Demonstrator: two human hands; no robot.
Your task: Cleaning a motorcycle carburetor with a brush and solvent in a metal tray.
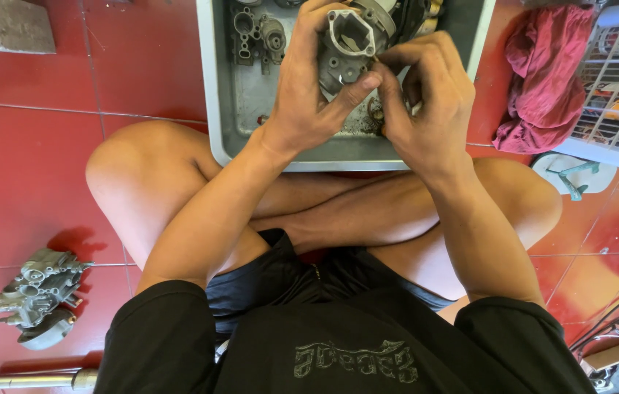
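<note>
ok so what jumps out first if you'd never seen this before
Both hands meet top centre over a grey metal tray: the left hand grips a grey metal carburetor body, the right hand pinches at its side. A second carburetor lies on the red tiled floor lower left; a crumpled red cloth sits upper right.

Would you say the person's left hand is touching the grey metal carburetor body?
Touching: the head view shows the left hand wrapped around the grey metal carburetor body, thumb pressed against its side.

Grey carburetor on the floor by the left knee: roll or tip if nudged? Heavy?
The carburetor looks like cast metal, so probably heavy for its size and rigid. Its lumpy, irregular body likely won't roll, though it may rock. Protruding small fittings might snag or bend.
</note>
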